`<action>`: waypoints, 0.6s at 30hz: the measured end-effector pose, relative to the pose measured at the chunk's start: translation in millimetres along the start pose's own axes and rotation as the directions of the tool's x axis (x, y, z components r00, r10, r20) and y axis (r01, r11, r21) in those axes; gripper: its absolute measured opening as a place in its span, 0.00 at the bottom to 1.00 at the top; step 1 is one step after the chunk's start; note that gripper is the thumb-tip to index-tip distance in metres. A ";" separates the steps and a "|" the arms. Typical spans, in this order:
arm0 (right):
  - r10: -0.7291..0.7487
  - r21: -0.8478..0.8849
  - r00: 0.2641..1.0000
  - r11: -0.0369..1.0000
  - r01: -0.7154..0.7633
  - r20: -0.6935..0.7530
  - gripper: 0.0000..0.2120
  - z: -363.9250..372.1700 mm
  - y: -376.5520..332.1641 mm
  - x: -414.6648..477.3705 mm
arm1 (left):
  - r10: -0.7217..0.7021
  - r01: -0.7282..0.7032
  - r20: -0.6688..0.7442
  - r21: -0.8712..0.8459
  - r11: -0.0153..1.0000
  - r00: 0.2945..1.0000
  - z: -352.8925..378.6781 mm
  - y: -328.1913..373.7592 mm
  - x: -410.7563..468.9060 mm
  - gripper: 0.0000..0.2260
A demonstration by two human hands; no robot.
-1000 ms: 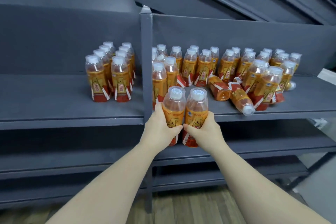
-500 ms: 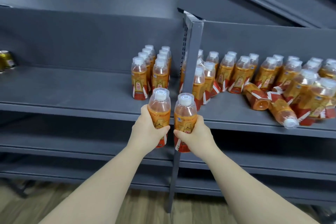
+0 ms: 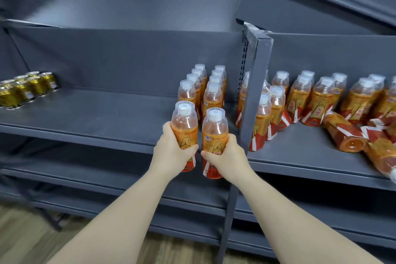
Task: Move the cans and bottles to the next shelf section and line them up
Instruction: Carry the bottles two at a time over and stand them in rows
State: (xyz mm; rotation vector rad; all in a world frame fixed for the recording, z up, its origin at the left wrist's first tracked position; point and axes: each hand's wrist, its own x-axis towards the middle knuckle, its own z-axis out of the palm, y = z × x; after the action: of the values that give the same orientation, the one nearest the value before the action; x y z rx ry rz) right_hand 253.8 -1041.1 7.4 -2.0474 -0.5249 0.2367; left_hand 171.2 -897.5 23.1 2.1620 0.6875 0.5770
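My forearms reach forward side by side, both wrists about level. My left hand [image 3: 171, 154] is wrapped round the lower label of one orange bottle [image 3: 184, 123], thumb across the front. My right hand [image 3: 228, 156] grips a second bottle [image 3: 214, 129] the same way. Both bottles are upright with their white caps up, just beside each other but not touching, held in front of the edge of the left shelf section [image 3: 96, 113].

Just right of my right hand stands the grey upright post [image 3: 256, 92] that divides the sections. Straight behind the two held bottles, two short rows of bottles [image 3: 212, 96] stand on the left section, running back toward the rear panel, close to the post.

Past the post, on the right shelf section [image 3: 300, 156], a loose crowd of bottles [image 3: 317, 100] stands unevenly, and a toppled bottle [image 3: 342, 135] lies on its side, its base toward me. Far to the left, at the frame's edge, a group of gold cans [image 3: 23, 90] stands on the left section.
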 end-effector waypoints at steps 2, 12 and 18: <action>0.011 0.017 0.999 1.000 -0.011 -0.033 0.32 4.8 -4.4 10.3 | 0.016 -0.016 0.007 -0.015 1.000 1.000 -0.4 -2.8 13.8 0.33; 0.068 0.071 0.978 0.996 -0.055 -0.195 0.34 26.4 -16.3 60.6 | 0.073 -0.064 0.098 -0.092 0.994 0.992 0.5 -23.5 81.1 0.34; 0.113 0.050 0.965 0.993 -0.104 -0.238 0.36 36.7 -8.0 77.4 | 0.084 -0.070 0.142 -0.105 0.992 0.986 6.6 -39.5 103.9 0.34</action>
State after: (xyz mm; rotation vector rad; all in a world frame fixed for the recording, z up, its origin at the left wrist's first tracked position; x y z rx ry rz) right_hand 306.7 -973.7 -0.8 -2.0357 -0.2570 0.0596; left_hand 242.0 -813.2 6.4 2.1200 0.4875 0.4774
